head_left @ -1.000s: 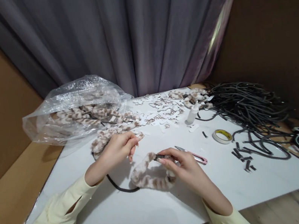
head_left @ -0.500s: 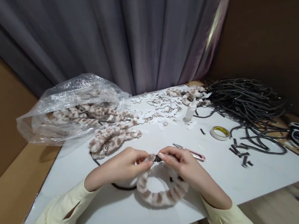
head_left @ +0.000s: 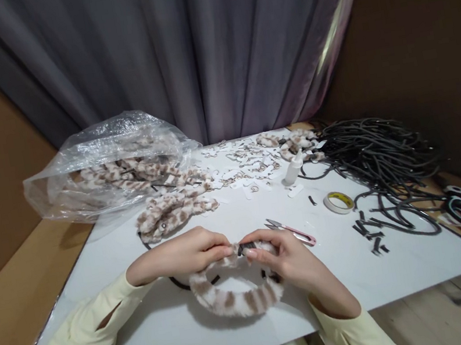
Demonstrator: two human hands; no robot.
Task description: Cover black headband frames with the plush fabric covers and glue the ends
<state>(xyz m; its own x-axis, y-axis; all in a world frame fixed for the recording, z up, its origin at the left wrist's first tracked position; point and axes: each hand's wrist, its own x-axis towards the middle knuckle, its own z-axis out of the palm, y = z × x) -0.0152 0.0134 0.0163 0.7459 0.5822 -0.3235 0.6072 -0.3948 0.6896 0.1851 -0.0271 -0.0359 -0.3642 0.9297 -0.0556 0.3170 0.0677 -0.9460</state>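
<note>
Head: two hands (head_left: 203, 249) (head_left: 280, 253), one furry loop (head_left: 240, 304)

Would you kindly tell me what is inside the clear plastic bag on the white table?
Fluffy brown-and-white fabric pieces show inside the clear plastic bag, some reaching out past its edge. Towards the back, creased, shiny plastic blurs them; whatever lies beneath them is hidden.
</note>
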